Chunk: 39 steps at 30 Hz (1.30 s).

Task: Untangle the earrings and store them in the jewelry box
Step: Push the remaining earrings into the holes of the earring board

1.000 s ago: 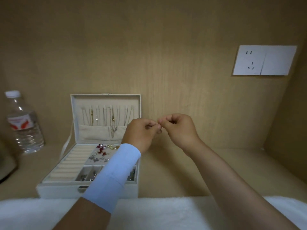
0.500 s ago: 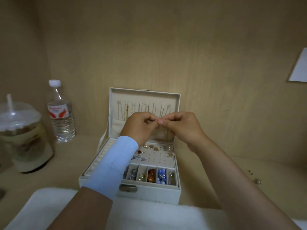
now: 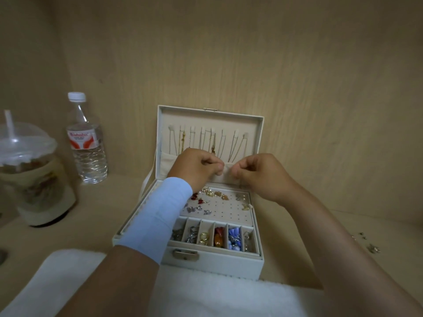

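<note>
Head view shows both hands raised side by side above an open white rectangular jewelry box (image 3: 229, 264), with a small gap between them. The left hand (image 3: 196, 167) and the right hand (image 3: 258, 175) each have their fingers curled in and the thumb pressed to the forefinger tip in a tight pinch. Whether either pinch holds an earring is too small to tell. Directly below the hands lies the box's cream perforated panel, where small red, pearl and amber stud earrings (image 3: 214, 194) sit scattered. Nearer the person than the hands, a row of narrow compartments (image 3: 207, 227) holds silver, gold, orange and blue pieces. Behind the hands stands the upright box lid (image 3: 254, 121), with thin gold chains (image 3: 206, 140) hanging on its lining. A pale blue sleeve band (image 3: 160, 216) wraps the left wrist. Well to the left of the left hand, a clear plastic water bottle with a white cap (image 3: 87, 145) and a lidded plastic drink cup with a straw (image 3: 29, 175) stand on the tan wooden desk (image 3: 103, 202). To the right of the right forearm, a few tiny metal bits (image 3: 373, 248) lie loose on the desk. A white fluffy towel (image 3: 206, 294) lies beneath the forearms, closest to the person.
</note>
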Available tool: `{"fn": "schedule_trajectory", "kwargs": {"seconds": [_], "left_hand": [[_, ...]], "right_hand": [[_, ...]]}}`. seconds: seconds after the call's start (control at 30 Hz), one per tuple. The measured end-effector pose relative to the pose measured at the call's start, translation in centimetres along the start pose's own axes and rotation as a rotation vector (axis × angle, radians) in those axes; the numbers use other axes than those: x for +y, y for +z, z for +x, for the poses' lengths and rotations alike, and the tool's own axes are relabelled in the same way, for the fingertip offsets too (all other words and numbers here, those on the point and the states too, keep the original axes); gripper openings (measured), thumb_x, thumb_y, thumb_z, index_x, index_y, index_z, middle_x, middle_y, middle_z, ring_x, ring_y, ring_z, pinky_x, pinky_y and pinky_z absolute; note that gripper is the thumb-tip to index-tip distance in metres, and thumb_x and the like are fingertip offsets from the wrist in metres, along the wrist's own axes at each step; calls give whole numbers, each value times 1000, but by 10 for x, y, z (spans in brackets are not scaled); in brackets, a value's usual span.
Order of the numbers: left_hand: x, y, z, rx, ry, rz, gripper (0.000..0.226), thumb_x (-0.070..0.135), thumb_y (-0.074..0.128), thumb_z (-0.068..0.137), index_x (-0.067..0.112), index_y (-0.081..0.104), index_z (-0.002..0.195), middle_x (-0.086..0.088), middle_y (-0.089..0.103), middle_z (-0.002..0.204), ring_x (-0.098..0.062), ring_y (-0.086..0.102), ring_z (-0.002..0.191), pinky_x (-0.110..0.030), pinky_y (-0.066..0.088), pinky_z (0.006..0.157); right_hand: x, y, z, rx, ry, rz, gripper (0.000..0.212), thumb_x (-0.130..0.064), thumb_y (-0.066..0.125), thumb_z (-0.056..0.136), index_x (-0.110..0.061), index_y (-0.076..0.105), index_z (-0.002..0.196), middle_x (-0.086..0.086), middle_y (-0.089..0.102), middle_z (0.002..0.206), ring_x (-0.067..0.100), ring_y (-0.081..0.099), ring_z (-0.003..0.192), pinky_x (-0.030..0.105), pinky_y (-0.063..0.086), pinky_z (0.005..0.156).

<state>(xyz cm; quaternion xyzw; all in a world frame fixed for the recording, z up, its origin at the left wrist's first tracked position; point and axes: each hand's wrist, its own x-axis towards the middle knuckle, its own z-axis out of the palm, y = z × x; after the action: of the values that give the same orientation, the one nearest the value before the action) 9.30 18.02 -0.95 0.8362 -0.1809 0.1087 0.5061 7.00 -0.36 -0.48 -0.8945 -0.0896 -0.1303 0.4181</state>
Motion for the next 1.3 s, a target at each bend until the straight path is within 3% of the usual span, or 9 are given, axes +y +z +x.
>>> {"fn": "schedule_trajectory", "kwargs": {"seconds": [0.13, 0.27, 0.4, 0.5, 0.63, 0.8, 0.93, 1.2, 1.3], "left_hand": [[-4, -9, 0, 15, -38, -63, 12, 17, 68, 90, 23, 77, 96, 7, 74, 76, -1, 57, 56, -15, 52, 66], [-1, -9, -1, -53, -59, -80, 18, 15, 65, 92, 25, 75, 103, 13, 71, 67, -6, 56, 60, -18, 54, 68], [1, -5, -3, -79, -65, -81, 22, 10, 65, 91, 23, 75, 105, 9, 73, 77, -10, 59, 64, -25, 57, 78], [2, -3, -3, -78, -77, -80, 22, 11, 68, 88, 23, 74, 106, 8, 73, 79, -11, 60, 64, -26, 58, 78], [3, -3, -3, -69, -106, -85, 13, 12, 73, 83, 22, 74, 91, -1, 75, 83, -13, 62, 64, -34, 60, 77], [5, -2, -5, -74, -103, -146, 11, 12, 73, 84, 21, 74, 89, -2, 74, 82, -8, 59, 58, -18, 48, 52], [9, -2, -5, -97, -120, -211, 15, 14, 74, 85, 20, 67, 96, 2, 76, 86, -12, 61, 59, -32, 56, 66], [10, 0, -5, -155, -97, -153, 10, 19, 72, 87, 25, 69, 95, 0, 76, 87, -8, 66, 64, -24, 55, 61], [6, 1, -4, -208, -53, 4, 9, 21, 67, 90, 27, 73, 94, 5, 75, 93, -12, 69, 85, -31, 56, 82]], "right_hand": [[2, 2, 0, -87, -68, -448, 5, -27, 70, 90, -28, 74, 86, -13, 70, 81, 4, 65, 77, 36, 58, 76], [-4, 3, -3, -127, -101, -583, 3, -29, 73, 87, -30, 75, 85, -16, 68, 81, 3, 63, 76, 35, 58, 75], [-6, 8, -6, -143, -121, -626, 9, -31, 73, 87, -33, 73, 78, -16, 68, 78, 3, 63, 74, 32, 57, 73], [-6, 7, -4, -175, -112, -607, 17, -32, 74, 87, -36, 69, 71, -17, 68, 76, 1, 63, 73, 31, 57, 74], [-3, 2, -2, -247, -59, -501, 22, -33, 72, 89, -33, 69, 67, -10, 71, 73, 3, 65, 69, 32, 56, 73], [-4, -5, -1, -90, -133, -160, 8, -21, 71, 91, -23, 77, 95, -11, 73, 86, -2, 66, 78, 18, 50, 74], [-13, -11, -3, -57, -141, 52, 15, -14, 79, 84, -16, 78, 98, -5, 73, 82, -7, 60, 60, 9, 46, 59], [-6, -14, -6, -17, -111, 107, 9, -11, 82, 80, -9, 80, 89, -10, 71, 65, -7, 59, 54, 7, 43, 54], [-2, -15, -5, -53, -115, -5, 5, -17, 81, 81, -16, 80, 86, -9, 74, 72, -6, 63, 63, 11, 47, 62]]}}
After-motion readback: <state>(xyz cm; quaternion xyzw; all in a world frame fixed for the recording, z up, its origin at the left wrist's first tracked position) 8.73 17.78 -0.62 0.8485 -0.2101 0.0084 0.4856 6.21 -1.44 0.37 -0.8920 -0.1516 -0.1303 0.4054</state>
